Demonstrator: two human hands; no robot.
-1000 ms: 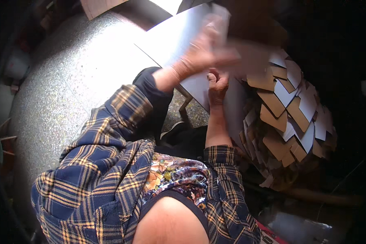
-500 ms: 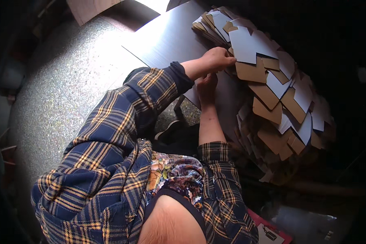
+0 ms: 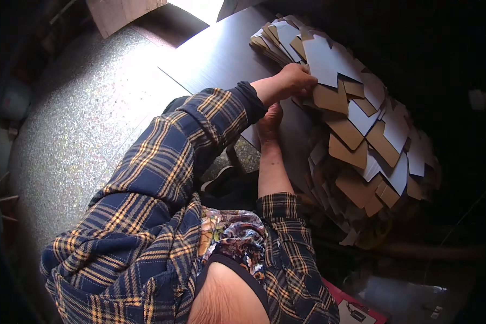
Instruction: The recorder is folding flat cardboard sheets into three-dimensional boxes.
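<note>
A tall heap of flat cut cardboard pieces (image 3: pixel 337 100), white on one face and brown on the other, overlaps along the right side of the grey table (image 3: pixel 221 46). My left hand (image 3: pixel 296 80) reaches across to the heap's near left edge, its fingers pinched at the border of a cardboard piece. Closer to me, my right hand (image 3: pixel 270 119) is low beside the table, fingers curled. The left sleeve and wrist partly cover it, and what it holds, if anything, is hidden.
Speckled stone floor (image 3: pixel 86 119) lies to the left, brightly lit near the table. A brown board or box (image 3: pixel 121 16) is at the top left. Below the heap, a red-edged clipboard-like item (image 3: pixel 337 294) lies by my right sleeve. The far right is dark.
My left hand has shifted slightly right, its fingertips further onto the heap's edge. My right hand stays low near the table, a little more covered by the left sleeve. The whole view has shifted slightly.
</note>
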